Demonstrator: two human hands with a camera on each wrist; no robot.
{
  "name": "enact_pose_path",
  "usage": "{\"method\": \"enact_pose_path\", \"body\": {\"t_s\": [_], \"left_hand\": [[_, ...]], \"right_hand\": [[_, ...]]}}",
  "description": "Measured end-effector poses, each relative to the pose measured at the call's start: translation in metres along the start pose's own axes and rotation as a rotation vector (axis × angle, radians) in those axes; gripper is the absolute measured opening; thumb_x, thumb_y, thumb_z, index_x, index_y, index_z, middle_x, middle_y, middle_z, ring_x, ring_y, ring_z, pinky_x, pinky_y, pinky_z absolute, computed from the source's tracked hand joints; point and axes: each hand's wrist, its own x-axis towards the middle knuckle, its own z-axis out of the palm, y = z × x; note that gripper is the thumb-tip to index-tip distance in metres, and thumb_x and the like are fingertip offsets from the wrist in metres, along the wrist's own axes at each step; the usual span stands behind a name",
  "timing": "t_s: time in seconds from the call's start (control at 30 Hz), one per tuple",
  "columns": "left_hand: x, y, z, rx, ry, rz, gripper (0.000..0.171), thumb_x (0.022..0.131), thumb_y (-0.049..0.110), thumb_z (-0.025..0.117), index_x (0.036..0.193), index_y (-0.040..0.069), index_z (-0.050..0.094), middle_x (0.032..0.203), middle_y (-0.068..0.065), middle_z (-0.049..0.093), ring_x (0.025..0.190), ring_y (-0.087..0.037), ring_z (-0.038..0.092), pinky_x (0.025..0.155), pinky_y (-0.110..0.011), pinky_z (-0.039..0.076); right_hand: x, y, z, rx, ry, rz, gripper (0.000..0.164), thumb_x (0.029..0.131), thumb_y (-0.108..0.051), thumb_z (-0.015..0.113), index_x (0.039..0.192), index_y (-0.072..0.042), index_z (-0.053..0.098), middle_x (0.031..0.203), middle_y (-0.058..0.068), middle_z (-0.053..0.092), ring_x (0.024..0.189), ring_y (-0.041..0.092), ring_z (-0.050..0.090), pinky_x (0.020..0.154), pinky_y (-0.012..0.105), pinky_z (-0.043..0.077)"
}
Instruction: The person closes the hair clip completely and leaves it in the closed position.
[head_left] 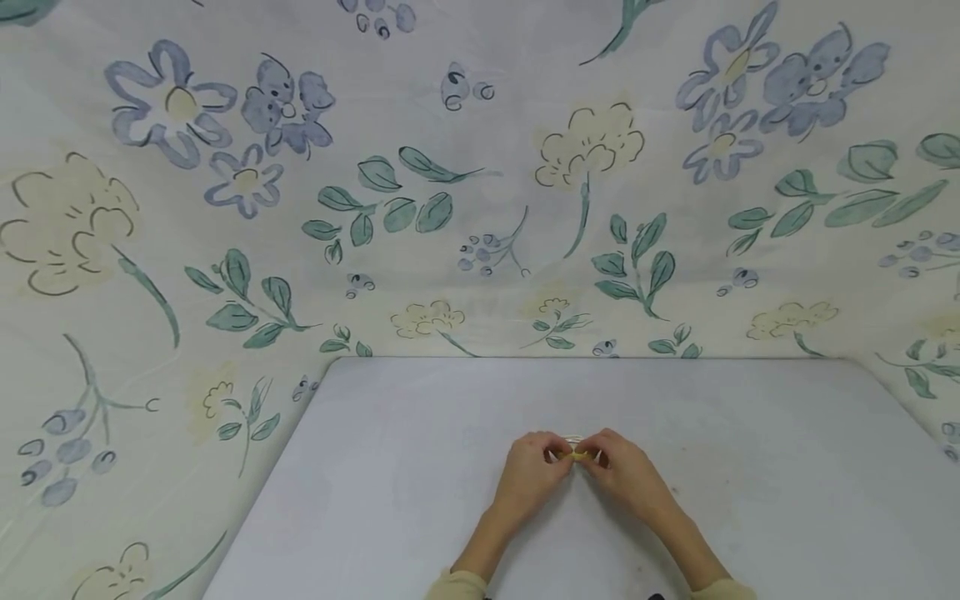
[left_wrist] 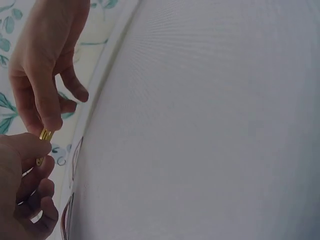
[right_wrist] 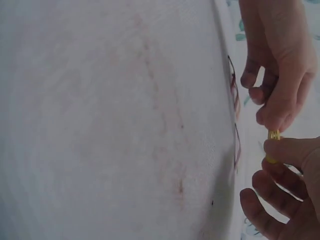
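A small, narrow yellow piece (head_left: 576,456) with slots along it is held between both hands, just above the white table; its exact kind cannot be told. My left hand (head_left: 528,471) pinches one end between thumb and fingers. The other end is pinched by my right hand (head_left: 626,471). In the left wrist view, the yellow piece (left_wrist: 46,134) spans the two sets of fingertips, which cover much of it. The right wrist view shows the same piece (right_wrist: 273,135) under the thumb. Just beyond the hands lie thin loops (head_left: 573,438), wire-like and partly hidden.
The white tabletop (head_left: 390,483) stretches around both arms. Faint reddish marks (right_wrist: 165,105) stain its surface in the right wrist view. A floral-patterned cloth (head_left: 495,200) rises behind the table's far edge and along its sides.
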Motion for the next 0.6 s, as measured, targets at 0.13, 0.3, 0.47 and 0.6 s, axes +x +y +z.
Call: {"method": "enact_pose_path", "body": {"t_s": [0.13,0.3,0.47,0.6], "left_hand": [[0.002,0.003,-0.001,0.043,-0.072,-0.056,0.004,0.079,0.009,0.074,0.080,0.006,0.074,0.073,0.003,0.065,0.069,-0.006,0.054,0.063,-0.018,0.044],[0.002,0.006,-0.005,0.053,-0.135,-0.106,0.004,0.081,0.009,0.073,0.082,0.007,0.076,0.073,0.006,0.064,0.071,-0.006,0.054,0.065,-0.019,0.043],[0.002,0.009,-0.007,0.154,-0.185,-0.098,0.005,0.081,0.011,0.074,0.085,0.009,0.077,0.072,0.009,0.062,0.073,-0.005,0.054,0.078,-0.027,0.049],[0.002,0.011,-0.010,0.227,-0.224,-0.053,0.007,0.079,0.011,0.072,0.084,0.009,0.077,0.068,0.009,0.062,0.071,-0.004,0.052,0.078,-0.027,0.049]], "right_hand": [[0.001,0.002,0.001,-0.033,-0.044,0.028,0.020,0.082,-0.001,0.076,0.096,-0.013,0.069,0.085,-0.008,0.059,0.072,0.007,0.051,0.064,0.025,0.046],[0.002,0.000,-0.002,-0.026,-0.088,0.057,0.022,0.083,-0.002,0.076,0.098,-0.014,0.063,0.083,-0.006,0.059,0.070,0.008,0.051,0.063,0.026,0.045],[0.000,-0.001,-0.005,-0.029,-0.110,0.057,0.019,0.084,-0.003,0.074,0.092,-0.016,0.063,0.079,-0.008,0.056,0.070,0.007,0.051,0.064,0.026,0.045],[-0.001,-0.002,-0.006,-0.041,-0.133,0.056,0.016,0.085,-0.003,0.073,0.088,-0.016,0.065,0.077,-0.009,0.055,0.071,0.007,0.050,0.065,0.027,0.045]]}}
